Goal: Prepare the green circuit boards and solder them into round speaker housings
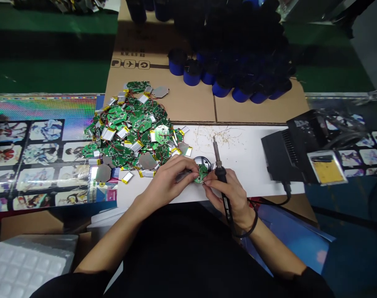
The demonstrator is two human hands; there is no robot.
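Note:
Between my two hands, close to the front edge of the white work surface, is a small green circuit board [202, 171]. My left hand [172, 176] pinches its left side between thumb and fingers. A black-handled soldering iron [221, 169] lies in my right hand [230, 192], its metal tip pointing up and away from the board. The thumb and index fingertips of that hand also touch the board's right edge; whether they hold a wire there is too small to tell. Behind the board sits a dark ring-shaped object [204, 160], partly covered.
A heap of green circuit boards with silver battery pouches [135, 128] lies to the left. Blue cylinders [222, 87] crowd the cardboard [188, 105] at the back. Wire scraps [221, 136] are scattered ahead. At right stand a black soldering station [278, 155] and a yellow sponge tray [327, 167].

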